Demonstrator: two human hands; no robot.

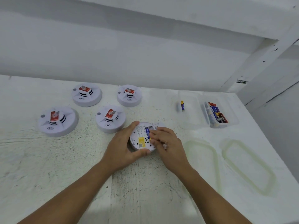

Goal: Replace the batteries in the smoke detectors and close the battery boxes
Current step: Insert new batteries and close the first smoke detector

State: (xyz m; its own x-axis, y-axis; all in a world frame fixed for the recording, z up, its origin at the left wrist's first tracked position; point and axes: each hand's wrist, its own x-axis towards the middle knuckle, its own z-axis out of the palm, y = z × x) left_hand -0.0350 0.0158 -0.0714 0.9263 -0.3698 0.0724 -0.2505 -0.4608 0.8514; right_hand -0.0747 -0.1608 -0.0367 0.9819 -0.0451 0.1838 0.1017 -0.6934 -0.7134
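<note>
Smoke detector, round white plastic, sits at frame centre, its rim gripped by the left hand. At right, one clear plastic tub holds a single blue-and-yellow battery; the neighbouring tub holds a heap of blue and red batteries. The detector lies back-up, yellow label showing, bay open; the right hand pinches a blue battery there with curled fingers.

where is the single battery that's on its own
In the head view, the single battery lies alone in a clear tub on the right side, just left of the tub of batteries.
</note>
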